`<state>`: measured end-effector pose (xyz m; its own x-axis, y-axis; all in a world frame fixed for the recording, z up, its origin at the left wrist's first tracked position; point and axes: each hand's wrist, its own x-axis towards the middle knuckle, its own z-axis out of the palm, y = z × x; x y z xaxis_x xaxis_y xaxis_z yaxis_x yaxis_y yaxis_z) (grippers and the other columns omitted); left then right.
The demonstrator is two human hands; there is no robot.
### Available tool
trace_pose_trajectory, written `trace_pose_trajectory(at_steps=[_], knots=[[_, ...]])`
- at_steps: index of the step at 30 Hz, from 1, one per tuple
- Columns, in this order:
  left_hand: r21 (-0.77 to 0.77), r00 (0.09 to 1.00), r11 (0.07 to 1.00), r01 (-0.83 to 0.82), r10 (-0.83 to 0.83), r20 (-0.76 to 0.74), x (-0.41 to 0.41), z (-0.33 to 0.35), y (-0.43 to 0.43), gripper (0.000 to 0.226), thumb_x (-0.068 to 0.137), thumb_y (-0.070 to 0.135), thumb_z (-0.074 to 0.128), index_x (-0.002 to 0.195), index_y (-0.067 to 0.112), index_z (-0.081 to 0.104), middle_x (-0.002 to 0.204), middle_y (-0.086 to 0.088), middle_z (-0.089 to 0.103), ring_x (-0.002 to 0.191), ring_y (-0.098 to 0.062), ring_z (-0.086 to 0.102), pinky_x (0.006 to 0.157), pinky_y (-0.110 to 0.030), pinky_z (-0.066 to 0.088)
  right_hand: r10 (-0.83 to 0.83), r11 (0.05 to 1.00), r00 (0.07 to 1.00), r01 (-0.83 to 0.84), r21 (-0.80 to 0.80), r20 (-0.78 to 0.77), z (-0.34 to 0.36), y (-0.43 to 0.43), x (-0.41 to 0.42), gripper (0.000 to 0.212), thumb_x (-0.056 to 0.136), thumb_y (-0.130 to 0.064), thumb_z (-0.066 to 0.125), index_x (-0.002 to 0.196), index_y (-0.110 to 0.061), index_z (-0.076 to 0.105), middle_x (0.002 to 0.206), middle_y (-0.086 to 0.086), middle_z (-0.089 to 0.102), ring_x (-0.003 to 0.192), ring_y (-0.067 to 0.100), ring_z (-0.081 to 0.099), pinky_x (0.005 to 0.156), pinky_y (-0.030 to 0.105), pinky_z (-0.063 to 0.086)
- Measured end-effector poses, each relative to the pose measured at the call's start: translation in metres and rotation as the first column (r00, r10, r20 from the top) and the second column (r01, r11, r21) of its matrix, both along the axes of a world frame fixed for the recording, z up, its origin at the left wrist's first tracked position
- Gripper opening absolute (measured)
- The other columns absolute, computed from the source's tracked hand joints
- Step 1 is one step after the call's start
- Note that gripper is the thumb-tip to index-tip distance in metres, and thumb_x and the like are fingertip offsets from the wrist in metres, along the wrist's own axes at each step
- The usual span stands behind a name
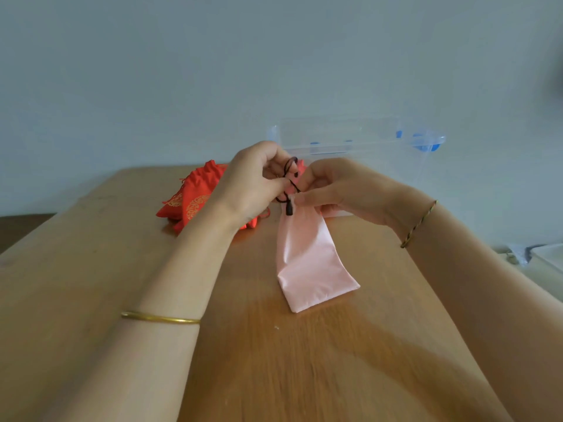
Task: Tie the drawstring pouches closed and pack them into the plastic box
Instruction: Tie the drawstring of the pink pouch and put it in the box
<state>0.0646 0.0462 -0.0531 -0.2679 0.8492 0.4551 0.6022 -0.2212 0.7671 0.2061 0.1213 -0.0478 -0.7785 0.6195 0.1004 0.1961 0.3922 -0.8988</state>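
One pink pouch (307, 263) lies near the middle of the tabletop (91, 254). Its closed bottom rests on the wood toward the near edge and its gathered neck is lifted toward the far edge. The right hand (341, 190) pinches that neck between thumb and curled fingers. The left hand (253, 184), also curled, pinches the single dark drawstring (288, 170), which loops up between the two hands. One small dark toggle (289, 208) hangs on the cord just over the pouch's neck. Behind the left hand, toward the far left corner, sits one heap of red pouches (195, 196) with gold print. At least three show, but the hand and wrist cover part of the heap, so the full count cannot be told. One clear plastic box (365, 141) with blue latches stands at the far edge, its lower front hidden by both hands. No pouch can be seen inside it. A gold bangle (160, 318) circles the left forearm, and a braided cord bracelet (419, 223) circles the right wrist.
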Motion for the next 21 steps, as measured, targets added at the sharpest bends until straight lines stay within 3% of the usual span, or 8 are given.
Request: trace_pose_trajectory(at_steps=[3,6,9,12,15,17,19,21], knots=[[0.075,0.951,0.997,-0.028,0.050,-0.304,0.003,0.000,0.000,0.022,0.077,-0.006,0.060,0.084,0.014,0.066,0.075,0.012,0.062,0.069,0.004,0.057,0.066,-0.011,0.044,0.015,0.996,1.000,-0.017,-0.092,-0.020,-0.002,-0.001,-0.001,0.009,0.081,-0.002,0.062,0.086,-0.007,0.056,0.081,0.013,0.042,0.074,0.027,0.035,0.074,0.037,0.031],[0.187,0.850,0.980,-0.067,0.154,-0.504,0.005,-0.005,0.000,0.019,0.075,-0.003,0.057,0.086,0.009,0.067,0.081,0.005,0.057,0.080,-0.014,0.056,0.072,-0.030,0.045,-0.037,0.983,0.995,0.019,-0.185,-0.091,-0.003,-0.002,-0.005,0.008,0.086,-0.004,0.050,0.082,-0.007,0.057,0.075,0.012,0.052,0.065,0.022,0.048,0.067,0.030,0.044],[0.268,0.839,0.958,-0.099,0.226,-0.495,0.008,-0.007,0.002,0.014,0.079,-0.001,0.057,0.087,0.008,0.064,0.088,0.002,0.048,0.080,-0.014,0.049,0.070,-0.028,0.041,-0.062,0.967,0.986,0.021,-0.254,-0.156,-0.008,0.000,-0.009,0.021,0.090,-0.002,0.042,0.079,-0.009,0.058,0.077,0.010,0.054,0.065,0.019,0.050,0.063,0.027,0.046],[0.253,0.841,0.962,-0.106,0.223,-0.493,0.011,-0.007,0.002,0.009,0.083,0.004,0.058,0.090,0.008,0.061,0.092,0.003,0.046,0.083,-0.010,0.046,0.073,-0.030,0.041,-0.059,0.964,0.984,0.012,-0.266,-0.171,-0.013,0.002,-0.011,0.022,0.088,0.003,0.038,0.082,-0.007,0.057,0.082,0.013,0.049,0.070,0.021,0.048,0.060,0.025,0.043],[0.260,0.857,0.958,-0.121,0.233,-0.459,0.011,-0.007,0.003,0.008,0.084,0.008,0.059,0.092,0.009,0.060,0.092,0.005,0.045,0.082,-0.009,0.046,0.075,-0.029,0.041,-0.036,0.942,0.979,-0.034,-0.333,-0.201,-0.016,0.006,-0.010,0.018,0.084,-0.004,0.046,0.089,-0.010,0.063,0.097,0.016,0.048,0.088,0.027,0.040,0.070,0.030,0.037],[0.275,0.879,0.955,-0.109,0.222,-0.423,0.010,-0.006,0.004,0.009,0.082,0.007,0.061,0.091,0.008,0.062,0.090,0.006,0.046,0.080,-0.007,0.046,0.074,-0.021,0.040,-0.016,0.935,0.975,-0.064,-0.349,-0.221,-0.018,0.007,-0.010,0.016,0.080,-0.010,0.053,0.090,-0.013,0.066,0.099,0.015,0.049,0.092,0.027,0.036,0.076,0.033,0.033],[0.277,0.907,0.956,-0.095,0.198,-0.372,0.010,-0.005,0.005,0.009,0.081,0.005,0.062,0.089,0.008,0.062,0.083,0.009,0.045,0.074,-0.003,0.046,0.069,-0.009,0.036,-0.006,0.937,0.971,-0.078,-0.340,-0.238,-0.019,0.007,-0.009,0.013,0.079,-0.014,0.056,0.083,-0.017,0.068,0.096,0.013,0.052,0.088,0.025,0.036,0.072,0.030,0.033],[0.260,0.943,0.962,-0.087,0.164,-0.290,0.010,-0.003,0.005,0.009,0.080,0.004,0.062,0.086,0.011,0.063,0.079,0.014,0.047,0.070,0.002,0.047,0.067,-0.007,0.036,-0.007,0.950,0.971,-0.068,-0.305,-0.241,-0.018,0.007,-0.008,0.013,0.084,-0.011,0.055,0.082,-0.017,0.066,0.089,0.010,0.053,0.072,0.020,0.041,0.061,0.024,0.032]])
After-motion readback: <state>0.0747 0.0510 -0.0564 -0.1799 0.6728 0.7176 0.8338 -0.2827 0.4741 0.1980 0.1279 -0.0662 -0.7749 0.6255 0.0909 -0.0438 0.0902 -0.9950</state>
